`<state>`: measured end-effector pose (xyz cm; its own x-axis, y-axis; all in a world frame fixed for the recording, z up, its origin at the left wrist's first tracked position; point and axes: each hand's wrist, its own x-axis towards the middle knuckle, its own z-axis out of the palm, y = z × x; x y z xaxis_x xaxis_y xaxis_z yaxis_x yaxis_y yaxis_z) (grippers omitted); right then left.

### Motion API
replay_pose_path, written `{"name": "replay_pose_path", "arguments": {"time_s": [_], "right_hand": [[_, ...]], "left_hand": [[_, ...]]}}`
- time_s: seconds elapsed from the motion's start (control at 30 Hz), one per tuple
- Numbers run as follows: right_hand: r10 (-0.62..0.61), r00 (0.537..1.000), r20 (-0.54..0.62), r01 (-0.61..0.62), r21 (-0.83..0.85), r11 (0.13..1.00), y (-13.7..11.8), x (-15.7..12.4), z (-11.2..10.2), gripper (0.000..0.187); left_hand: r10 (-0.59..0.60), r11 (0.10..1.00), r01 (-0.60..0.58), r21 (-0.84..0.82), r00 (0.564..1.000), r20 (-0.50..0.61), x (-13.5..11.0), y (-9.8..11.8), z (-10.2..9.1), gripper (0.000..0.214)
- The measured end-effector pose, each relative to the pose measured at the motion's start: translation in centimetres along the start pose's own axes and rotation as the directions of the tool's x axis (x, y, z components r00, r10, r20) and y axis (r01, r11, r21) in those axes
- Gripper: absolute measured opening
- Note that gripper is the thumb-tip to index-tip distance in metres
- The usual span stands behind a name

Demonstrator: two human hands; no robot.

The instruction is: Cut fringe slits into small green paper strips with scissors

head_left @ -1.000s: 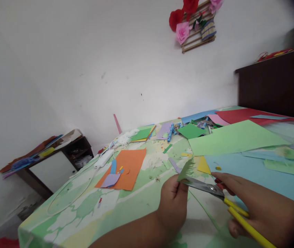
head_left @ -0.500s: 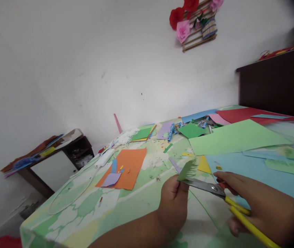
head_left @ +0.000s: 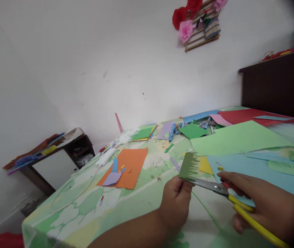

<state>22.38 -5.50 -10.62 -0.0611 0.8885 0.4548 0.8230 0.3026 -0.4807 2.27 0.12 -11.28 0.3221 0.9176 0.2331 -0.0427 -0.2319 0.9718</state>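
Between the thumb and fingers of my left hand (head_left: 175, 199) is a small piece of green paper (head_left: 186, 166), its right edge cut into a fringe. My right hand (head_left: 268, 203) grips the yellow handles of a pair of scissors (head_left: 217, 187). The metal blades point left and meet the lower part of the green paper, just above my left thumb. The handles stand apart; the blade tips are partly hidden at the paper. A long thin green strip (head_left: 206, 210) hangs or lies below the scissors; I cannot tell which.
Orange paper (head_left: 133, 168) with scraps lies at left by a white power strip (head_left: 105, 157). Light green paper (head_left: 240, 139), blue paper (head_left: 255, 172) and red paper (head_left: 252, 114) spread over the right of the patterned tablecloth (head_left: 84, 213). A dark wooden panel (head_left: 276, 86) stands at back right.
The green paper has turned so more of its face and fringe shows upright. Both hands and the scissors sit slightly further right in view; the whole scene has shifted a little likewise.
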Motion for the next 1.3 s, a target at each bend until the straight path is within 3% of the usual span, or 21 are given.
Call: {"name": "replay_pose_path", "arguments": {"time_s": [0.1, 0.3, 0.53, 0.8, 0.93, 1.07, 1.3], "right_hand": [[-0.001, 0.998, -0.064, 0.001, 0.004, 1.0, -0.5, 0.1, 0.1, 0.056], [-0.004, 0.998, -0.069, 0.005, 0.015, 1.0, -0.2, 0.2, 0.1, 0.06], [0.054, 0.993, 0.105, -0.056, 0.017, 0.998, 1.3, 0.0, -0.3, 0.057], [0.1, 0.975, 0.197, -0.108, 0.031, 0.994, 0.5, 0.0, -0.3, 0.061], [0.091, 0.981, 0.171, -0.087, -0.027, 0.996, 2.2, -0.9, 0.6, 0.072], [0.073, 0.986, 0.152, -0.061, -0.081, 0.995, 3.2, -1.4, 1.2, 0.073], [0.04, 0.99, 0.133, -0.023, -0.121, 0.992, 2.3, -1.4, 0.6, 0.07]], "left_hand": [[-0.03, 0.999, 0.031, -0.024, 1.0, 0.007, 0.1, 0.0, 0.0, 0.047], [-0.095, 0.993, 0.097, -0.074, 0.995, 0.021, 0.4, 0.6, 0.1, 0.039], [-0.11, 0.981, 0.119, -0.151, 0.992, 0.065, 0.8, 0.8, 0.0, 0.03], [-0.145, 0.973, 0.137, -0.186, 0.989, -0.032, 0.2, 1.6, 0.5, 0.021], [-0.107, 0.974, 0.091, -0.207, 0.992, -0.068, 0.2, 1.2, 0.4, 0.026], [-0.079, 0.976, 0.071, -0.206, 0.996, -0.03, 0.3, 0.8, 0.3, 0.032], [-0.028, 0.988, 0.02, -0.153, 0.998, -0.053, 0.2, 0.1, -0.1, 0.033]]}}
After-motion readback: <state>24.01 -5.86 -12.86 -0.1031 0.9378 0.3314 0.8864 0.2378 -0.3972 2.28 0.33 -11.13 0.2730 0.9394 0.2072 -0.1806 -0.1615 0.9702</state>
